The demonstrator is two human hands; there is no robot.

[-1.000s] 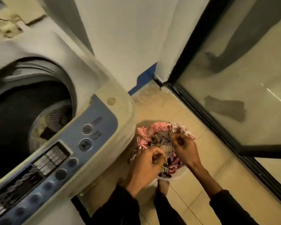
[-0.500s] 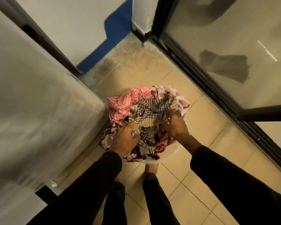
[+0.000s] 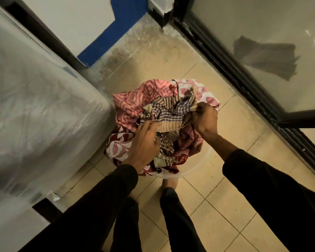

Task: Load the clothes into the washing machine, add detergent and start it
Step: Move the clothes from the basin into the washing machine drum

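A clear plastic basin (image 3: 195,169) stands on the tiled floor, heaped with clothes. On top lies a blue-and-beige checked cloth (image 3: 171,110), over pink patterned fabric (image 3: 131,104) and red patterned fabric (image 3: 116,148). My right hand (image 3: 205,119) grips the checked cloth at its right edge. My left hand (image 3: 144,144) lies on the left of the heap, fingers curled into the checked cloth. The washing machine's white side (image 3: 44,106) fills the left; its drum and panel are out of view.
A dark-framed glass sliding door (image 3: 244,73) runs along the right. A white wall with a blue skirting strip (image 3: 105,39) closes the far side. My dark-trousered legs and a bare foot (image 3: 169,182) stand just in front of the basin.
The view has dropped from the machine's top and control panel to the basin. Both hands have gone down into the clothes and taken hold of the checked cloth.
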